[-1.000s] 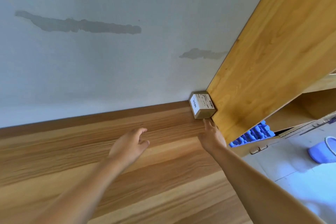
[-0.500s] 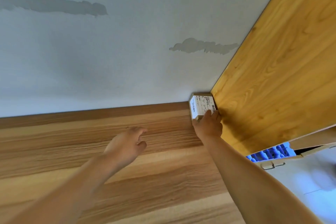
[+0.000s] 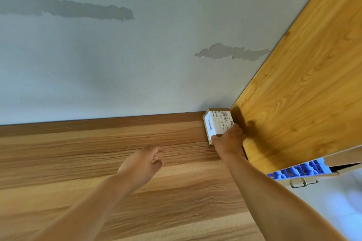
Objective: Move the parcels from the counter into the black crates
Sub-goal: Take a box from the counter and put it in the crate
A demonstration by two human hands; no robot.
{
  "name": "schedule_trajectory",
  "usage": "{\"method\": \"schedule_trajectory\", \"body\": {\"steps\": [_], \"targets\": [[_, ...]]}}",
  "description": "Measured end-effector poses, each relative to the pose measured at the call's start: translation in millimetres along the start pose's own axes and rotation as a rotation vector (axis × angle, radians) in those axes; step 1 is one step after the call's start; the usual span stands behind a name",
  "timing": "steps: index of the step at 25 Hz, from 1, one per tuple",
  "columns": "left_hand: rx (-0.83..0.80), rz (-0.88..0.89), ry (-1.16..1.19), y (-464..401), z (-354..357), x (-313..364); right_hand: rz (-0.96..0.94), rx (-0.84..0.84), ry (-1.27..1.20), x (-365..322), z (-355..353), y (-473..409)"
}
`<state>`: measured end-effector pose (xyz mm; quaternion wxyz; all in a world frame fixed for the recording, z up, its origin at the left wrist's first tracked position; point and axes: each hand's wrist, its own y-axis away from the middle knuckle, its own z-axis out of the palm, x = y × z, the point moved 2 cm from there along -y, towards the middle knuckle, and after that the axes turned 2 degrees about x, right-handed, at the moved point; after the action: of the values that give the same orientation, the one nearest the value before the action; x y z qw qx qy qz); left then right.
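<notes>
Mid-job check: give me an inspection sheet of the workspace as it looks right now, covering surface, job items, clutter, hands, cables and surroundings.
Surface: wood-grain counter, bare where visible.
Job's things: one small cardboard parcel with a white label, in the corner against the wall and the wooden side panel; no black crates in view.
Clutter: nothing seen.
Hands: right hand grips the parcel's near end; left hand hovers over the counter, fingers loosely curled, holding nothing.
Cables: nothing seen.
Surroundings: pale wall with patches of peeled paint; blue plastic item below the panel, partly hidden; pale floor at right, blurred.
</notes>
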<state>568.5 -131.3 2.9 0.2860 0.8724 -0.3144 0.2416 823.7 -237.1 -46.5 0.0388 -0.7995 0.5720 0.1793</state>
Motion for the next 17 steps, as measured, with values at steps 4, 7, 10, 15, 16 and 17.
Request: {"method": "schedule_trajectory", "body": {"steps": [4,7,10,15,16,17], "targets": [[0.037,0.031,0.032,18,-22,-6,-0.142,-0.043,-0.054,-19,-6,52],[0.098,-0.004,0.143,33,-46,-20,-0.294,-0.055,-0.073,-45,-22,95],[0.166,-0.045,0.272,53,-77,-39,-0.509,-0.006,-0.119,-78,-46,141],[0.258,-0.022,0.438,98,-132,-72,-0.804,0.048,-0.089,-141,-78,215],[0.275,-0.018,0.494,108,-145,-79,-0.850,0.057,-0.097,-154,-83,230],[0.282,-0.025,0.553,109,-150,-81,-0.884,0.061,-0.106,-159,-86,235]]}}
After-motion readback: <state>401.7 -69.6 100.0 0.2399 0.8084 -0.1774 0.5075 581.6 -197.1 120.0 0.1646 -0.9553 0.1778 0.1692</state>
